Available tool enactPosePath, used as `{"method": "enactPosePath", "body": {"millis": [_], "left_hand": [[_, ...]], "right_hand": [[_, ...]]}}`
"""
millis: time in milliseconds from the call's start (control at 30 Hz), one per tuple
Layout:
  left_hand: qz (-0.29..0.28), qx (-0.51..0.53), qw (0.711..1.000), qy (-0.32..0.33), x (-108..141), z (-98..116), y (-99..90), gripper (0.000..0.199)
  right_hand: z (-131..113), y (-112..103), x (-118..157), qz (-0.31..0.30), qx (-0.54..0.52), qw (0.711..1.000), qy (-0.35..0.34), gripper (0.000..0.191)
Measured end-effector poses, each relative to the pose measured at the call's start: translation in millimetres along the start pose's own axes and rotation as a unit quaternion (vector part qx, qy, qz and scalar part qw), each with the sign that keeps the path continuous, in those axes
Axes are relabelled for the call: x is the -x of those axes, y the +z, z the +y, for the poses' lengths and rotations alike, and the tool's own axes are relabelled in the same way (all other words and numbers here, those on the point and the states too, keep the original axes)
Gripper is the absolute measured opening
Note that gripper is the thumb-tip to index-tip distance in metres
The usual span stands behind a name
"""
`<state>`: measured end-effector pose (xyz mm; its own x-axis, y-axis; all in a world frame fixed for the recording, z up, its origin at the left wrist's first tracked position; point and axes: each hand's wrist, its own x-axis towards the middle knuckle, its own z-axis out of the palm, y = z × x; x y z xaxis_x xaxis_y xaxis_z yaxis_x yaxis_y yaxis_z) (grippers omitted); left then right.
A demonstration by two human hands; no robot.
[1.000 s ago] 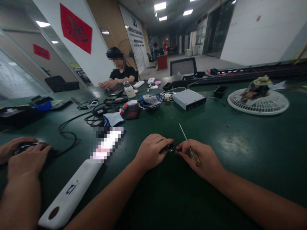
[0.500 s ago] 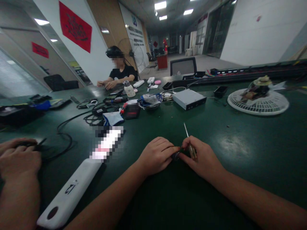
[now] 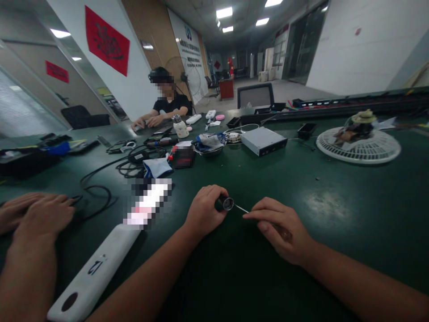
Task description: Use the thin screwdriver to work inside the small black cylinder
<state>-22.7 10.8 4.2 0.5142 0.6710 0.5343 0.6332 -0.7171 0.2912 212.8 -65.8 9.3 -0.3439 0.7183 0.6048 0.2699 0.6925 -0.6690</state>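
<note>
My left hand (image 3: 205, 209) grips the small metal tube (image 3: 226, 203) over the counter (image 3: 338, 250), my right hand (image 3: 279, 228) pinches the screwdriver (image 3: 241, 209) with its shaft at the tube's open end, and this step calls for a steady line

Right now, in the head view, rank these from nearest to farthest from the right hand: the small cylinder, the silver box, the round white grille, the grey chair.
From the right hand:
1. Small dark metal cylinder, to its left, in the left hand.
2. Silver metal box, straight ahead on the table.
3. White round fan grille, ahead to the right.
4. Grey chair back, beyond the table.
</note>
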Motion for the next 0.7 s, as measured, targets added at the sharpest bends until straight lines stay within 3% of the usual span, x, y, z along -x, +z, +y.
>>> {"method": "enactPosePath", "body": {"millis": [167,333,567,700], "left_hand": [[-0.019,0.019,0.999,0.037,-0.1,2.4,0.2,0.022],[-0.029,0.023,0.997,0.062,-0.1,3.5,0.7,0.019],[-0.012,0.004,0.996,0.090,-1.7,3.3,-1.6,0.026],[-0.007,-0.022,0.998,0.066,-1.7,3.6,-2.7,0.031]], "right_hand": [[-2.2,4.6,-4.2,-0.048,0.036,0.997,0.045,0.024],[-1.5,5.7,-6.8,-0.081,0.036,0.996,0.032,0.021],[-4.4,5.4,-3.8,-0.023,0.061,0.998,0.010,0.023],[-4.5,3.2,-2.0,0.017,0.064,0.997,0.036,0.020]]}}
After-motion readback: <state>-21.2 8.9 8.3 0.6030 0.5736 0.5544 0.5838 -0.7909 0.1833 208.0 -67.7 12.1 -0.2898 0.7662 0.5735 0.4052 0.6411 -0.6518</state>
